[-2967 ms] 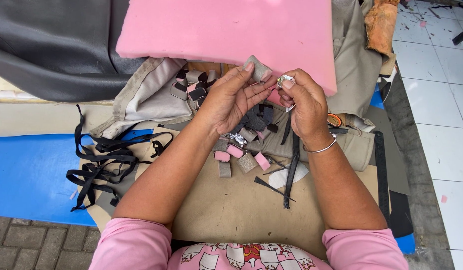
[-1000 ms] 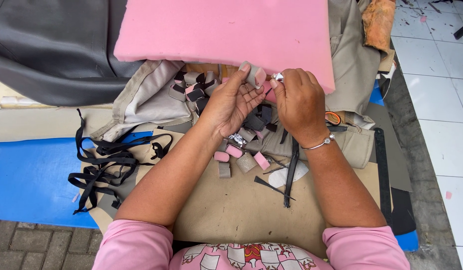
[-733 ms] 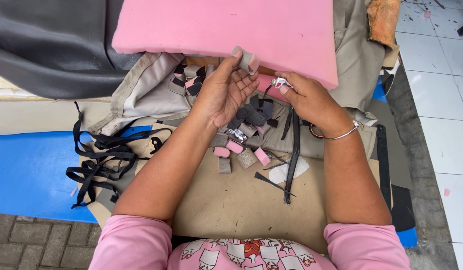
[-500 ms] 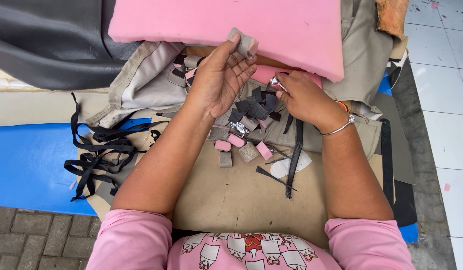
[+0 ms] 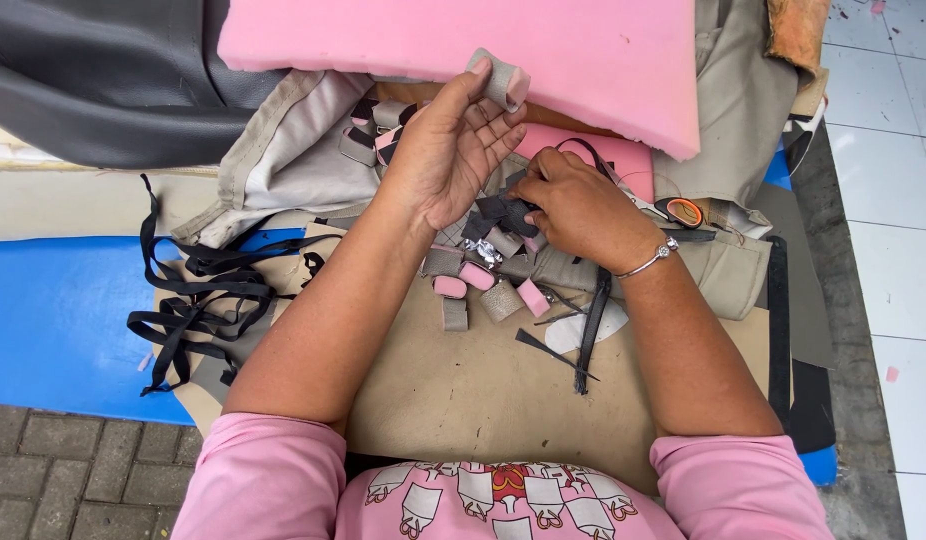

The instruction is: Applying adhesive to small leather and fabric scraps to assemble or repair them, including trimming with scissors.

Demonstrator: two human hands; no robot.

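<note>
From the head camera, looking down, both arms reach forward over a brown board [image 5: 463, 390]. The left hand [image 5: 448, 150] is lifted, palm turned up toward the camera, and its thumb and fingers pinch a small grey and pink foam piece [image 5: 501, 78]. That piece is held up in front of the big pink foam block [image 5: 583, 50], which lies across the top of the workplace. The right hand [image 5: 578, 205] is lower, palm down, with its fingers curled into a heap of black scraps [image 5: 498, 212]; the fingertips are tucked under, so I cannot tell if it grips one. A silver bracelet [image 5: 651, 260] sits on the right wrist. More small foam pieces [image 5: 483, 290] lie on the board just below the hands. A tangle of black straps [image 5: 198, 295] lies to the left, partly on a blue mat [image 5: 53, 320]. Orange-handled scissors [image 5: 683, 212] rest to the right of the right hand.
</note>
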